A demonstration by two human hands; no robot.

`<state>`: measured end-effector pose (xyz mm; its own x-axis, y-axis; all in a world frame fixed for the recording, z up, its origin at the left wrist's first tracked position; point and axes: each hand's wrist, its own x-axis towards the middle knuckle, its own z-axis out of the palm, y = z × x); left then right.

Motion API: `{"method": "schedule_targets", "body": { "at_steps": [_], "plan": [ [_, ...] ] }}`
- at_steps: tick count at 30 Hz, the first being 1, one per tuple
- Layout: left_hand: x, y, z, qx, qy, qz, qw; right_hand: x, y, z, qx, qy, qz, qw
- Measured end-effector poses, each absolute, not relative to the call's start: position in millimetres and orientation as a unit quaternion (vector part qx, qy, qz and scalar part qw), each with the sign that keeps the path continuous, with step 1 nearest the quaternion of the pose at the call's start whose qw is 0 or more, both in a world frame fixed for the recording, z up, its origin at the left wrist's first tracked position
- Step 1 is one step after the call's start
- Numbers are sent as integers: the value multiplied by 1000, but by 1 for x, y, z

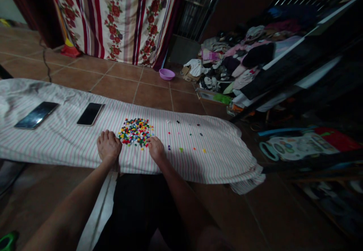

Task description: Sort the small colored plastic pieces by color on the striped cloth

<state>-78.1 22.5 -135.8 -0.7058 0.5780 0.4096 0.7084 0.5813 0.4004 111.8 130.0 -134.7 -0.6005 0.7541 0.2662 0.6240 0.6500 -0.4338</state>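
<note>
A heap of tiny multicoloured pieces [136, 130], like beads or mini bricks, lies on a striped cloth [93, 145]. Flat on the cloth at the heap's left edge rests my left hand [108, 145], fingers stretched out and holding nothing. My right hand [156, 148] is at the heap's lower right edge, thumb and fingertips pinched together; whatever they hold is too small to make out. Right of that hand, small groups sorted by colour sit in loose rows, among them purple pieces [169, 147], lime green pieces [181, 150] and yellow pieces [204, 150].
Two phones lie left of the heap, a dark one [36, 115] and a pale-edged one [90, 114]. Beyond the cloth are a tiled floor, a purple basin [166, 74], a flowered curtain [124, 20] and a pile of clothes [232, 58]. A colourful toy panel [300, 145] is at right.
</note>
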Motion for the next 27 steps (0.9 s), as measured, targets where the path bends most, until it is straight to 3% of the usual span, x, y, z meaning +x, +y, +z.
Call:
{"method": "schedule_targets", "body": {
  "at_steps": [6,18,27],
  "plan": [
    [-78,22,-136,-365,-883,-268,124,117,127,-123,-402,-879,161,200],
    [-77,22,-136,-362,-882,-272,130,176,157,-124,-413,-812,179,372],
    [-77,23,-136,-358,-881,-284,124,211,144,-129,-493,-786,154,339]
  ]
}}
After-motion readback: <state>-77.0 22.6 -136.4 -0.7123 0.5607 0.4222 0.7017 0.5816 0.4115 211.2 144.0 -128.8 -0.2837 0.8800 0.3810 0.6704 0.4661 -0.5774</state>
